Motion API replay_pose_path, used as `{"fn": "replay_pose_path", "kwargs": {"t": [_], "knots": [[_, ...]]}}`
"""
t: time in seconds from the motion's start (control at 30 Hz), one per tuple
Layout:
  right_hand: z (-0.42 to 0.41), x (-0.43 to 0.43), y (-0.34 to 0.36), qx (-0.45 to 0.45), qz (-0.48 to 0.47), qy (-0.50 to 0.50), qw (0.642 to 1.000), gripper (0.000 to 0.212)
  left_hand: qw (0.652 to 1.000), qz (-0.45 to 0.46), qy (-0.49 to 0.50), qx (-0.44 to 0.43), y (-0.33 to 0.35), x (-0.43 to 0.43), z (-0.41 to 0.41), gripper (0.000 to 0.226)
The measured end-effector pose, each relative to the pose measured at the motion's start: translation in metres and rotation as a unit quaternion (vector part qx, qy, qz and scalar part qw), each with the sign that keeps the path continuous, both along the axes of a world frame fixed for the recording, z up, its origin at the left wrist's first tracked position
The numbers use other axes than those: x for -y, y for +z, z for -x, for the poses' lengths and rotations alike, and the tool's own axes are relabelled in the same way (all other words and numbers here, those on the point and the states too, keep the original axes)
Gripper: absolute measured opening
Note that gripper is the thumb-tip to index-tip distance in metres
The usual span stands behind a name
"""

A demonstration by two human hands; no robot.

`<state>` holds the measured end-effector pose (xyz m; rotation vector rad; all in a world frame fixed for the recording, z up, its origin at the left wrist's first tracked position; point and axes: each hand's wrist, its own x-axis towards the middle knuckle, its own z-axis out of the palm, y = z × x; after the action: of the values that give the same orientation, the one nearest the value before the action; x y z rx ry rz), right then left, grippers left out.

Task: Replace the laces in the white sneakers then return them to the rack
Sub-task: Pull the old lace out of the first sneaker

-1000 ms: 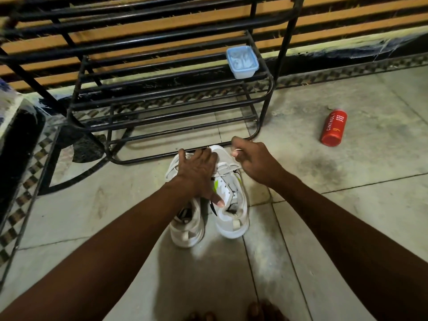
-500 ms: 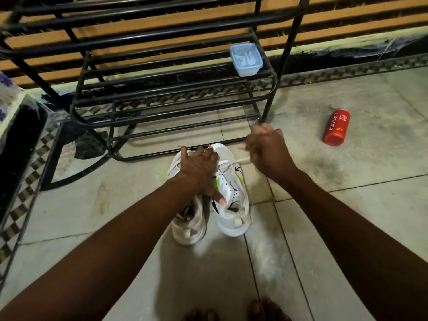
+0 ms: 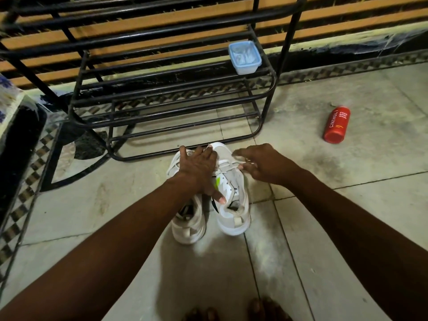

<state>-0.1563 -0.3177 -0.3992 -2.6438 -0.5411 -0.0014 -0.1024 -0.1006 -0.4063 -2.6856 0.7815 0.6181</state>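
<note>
The head view looks down on the white sneakers (image 3: 234, 225), which stand side by side on the floor (image 3: 347, 216) with their toes just short of the bottom rail of the black rack (image 3: 173, 107). The left hand (image 3: 199, 170) lies across the fronts of both shoes. Its fingers are straight and spread and its thumb reaches back toward the collar of the right-hand shoe, so it presses down and grips nothing. The right hand (image 3: 266, 165) is at the outer side of that same shoe, its fingers (image 3: 243, 167) loosely spread beside a white lace (image 3: 228, 165) that crosses the lowest eyelets. Blur hides whether they pinch the lace or only brush it.

The step in hand looks like early lacing of the right-hand shoe, since the eyelets higher up appear bare. The next move likely calls for a sure pinch on the lace end and a feed through the following eyelet while the left hand steadies the shoe — the return to the rack seems far off.

The left hand covers the other sneaker's front, so its lacing cannot be read, and no lace end is clearly visible. A blue tub (image 3: 244, 57) on a rack shelf holds something pale that cannot be made out. A red bottle (image 3: 337, 125) lies on the floor well apart, and the rack's upper tiers are cut off.
</note>
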Motion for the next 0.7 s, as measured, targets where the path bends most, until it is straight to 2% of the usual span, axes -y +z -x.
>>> {"fn": "replay_pose_path", "kwargs": {"t": [0.07, 0.2, 0.3, 0.37, 0.53, 0.63, 0.7], "knots": [[-0.008, -0.003, 0.006, 0.002, 0.033, 0.007, 0.999, 0.019, 1.000, 0.001, 0.001, 0.002, -0.001, 0.000, 0.000, 0.154], [-0.014, 0.003, 0.017, 0.052, -0.088, -0.113, 0.988, 0.030, 1.000, 0.004, 0.004, 0.002, -0.001, -0.002, 0.000, 0.154], [-0.013, 0.020, 0.027, 0.088, -0.193, -0.248, 0.945, 0.044, 1.000, 0.005, 0.003, 0.001, -0.001, -0.003, 0.000, 0.155], [-0.014, 0.039, 0.033, 0.052, -0.264, -0.297, 0.916, 0.046, 1.000, 0.006, 0.003, -0.002, -0.002, -0.002, 0.000, 0.155], [0.007, 0.032, 0.016, -0.077, -0.233, -0.235, 0.941, 0.024, 1.000, 0.026, 0.006, 0.003, -0.003, -0.004, -0.002, 0.155], [0.023, 0.015, -0.002, -0.124, -0.289, -0.230, 0.921, 0.036, 0.998, 0.054, 0.011, -0.017, -0.002, -0.012, -0.001, 0.149], [0.032, 0.004, -0.012, -0.155, -0.327, -0.226, 0.904, 0.043, 0.994, 0.092, 0.023, -0.059, 0.001, -0.018, -0.003, 0.135]]}}
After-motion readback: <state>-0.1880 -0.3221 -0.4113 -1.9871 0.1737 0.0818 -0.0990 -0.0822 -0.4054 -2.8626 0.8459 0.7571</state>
